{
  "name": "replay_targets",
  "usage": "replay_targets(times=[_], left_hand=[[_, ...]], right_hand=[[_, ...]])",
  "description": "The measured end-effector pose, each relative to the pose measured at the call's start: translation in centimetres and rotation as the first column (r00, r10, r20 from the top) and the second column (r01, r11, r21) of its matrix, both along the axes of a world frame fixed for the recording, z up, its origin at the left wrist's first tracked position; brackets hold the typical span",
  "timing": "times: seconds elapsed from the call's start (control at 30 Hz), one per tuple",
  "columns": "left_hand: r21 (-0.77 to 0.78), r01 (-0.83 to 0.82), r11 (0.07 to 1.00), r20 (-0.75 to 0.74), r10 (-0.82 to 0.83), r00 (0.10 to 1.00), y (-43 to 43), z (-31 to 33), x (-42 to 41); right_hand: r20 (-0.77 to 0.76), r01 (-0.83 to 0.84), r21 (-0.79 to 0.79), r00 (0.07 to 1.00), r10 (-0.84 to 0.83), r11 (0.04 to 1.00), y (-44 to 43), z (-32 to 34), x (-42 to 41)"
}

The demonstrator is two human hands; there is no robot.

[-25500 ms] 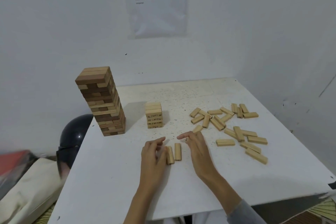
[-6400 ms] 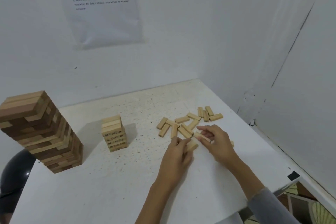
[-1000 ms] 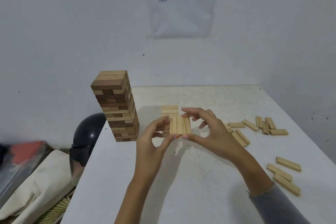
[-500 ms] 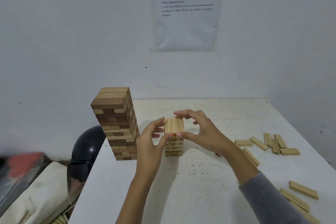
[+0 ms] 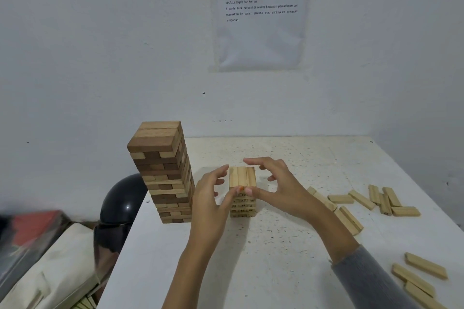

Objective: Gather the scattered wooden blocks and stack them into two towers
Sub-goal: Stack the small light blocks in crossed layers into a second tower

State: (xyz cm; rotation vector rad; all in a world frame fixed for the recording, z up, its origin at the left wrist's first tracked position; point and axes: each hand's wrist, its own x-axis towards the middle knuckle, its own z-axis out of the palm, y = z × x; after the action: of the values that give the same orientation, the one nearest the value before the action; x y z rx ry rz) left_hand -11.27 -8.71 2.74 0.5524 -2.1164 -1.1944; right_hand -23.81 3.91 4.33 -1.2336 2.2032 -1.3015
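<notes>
A short tower of light wooden blocks (image 5: 243,206) stands mid-table, and a layer of three blocks (image 5: 242,176) lies flat on its top. My left hand (image 5: 209,198) is at the layer's left and my right hand (image 5: 278,188) at its right. Both thumbs touch the layer's near end. The other fingers arch loosely beside and behind it, a little apart from the wood. A taller tower of mixed dark and light blocks (image 5: 163,170) stands to the left. Several loose blocks (image 5: 361,199) lie scattered on the right, with three more (image 5: 425,265) near the front right corner.
The white speckled table (image 5: 276,258) stands in a corner, with walls behind and to the right. A black helmet (image 5: 123,200) and a cream bag (image 5: 57,271) sit off the table's left edge. A printed sheet (image 5: 261,15) hangs on the back wall.
The three blocks I carried between both hands a second ago now lie on the short tower. My fingers have loosened and spread away from the layer, with only the thumbs left on it.
</notes>
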Motion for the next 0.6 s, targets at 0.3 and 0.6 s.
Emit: replay_targets(times=[0.3,0.6], left_hand=[[0.462,-0.029,0.886,-0.089,0.079,0.993,1.8,1.5,-0.1],[0.660,0.103,0.744,-0.096,-0.052,0.994,4.1,2.3,-1.5]], right_hand=[[0.508,0.381,-0.219,0.831,-0.229,0.898,-0.6,-1.0,3.3],[0.690,0.326,-0.203,0.717,-0.101,0.924,-3.1,-1.9,5.7]])
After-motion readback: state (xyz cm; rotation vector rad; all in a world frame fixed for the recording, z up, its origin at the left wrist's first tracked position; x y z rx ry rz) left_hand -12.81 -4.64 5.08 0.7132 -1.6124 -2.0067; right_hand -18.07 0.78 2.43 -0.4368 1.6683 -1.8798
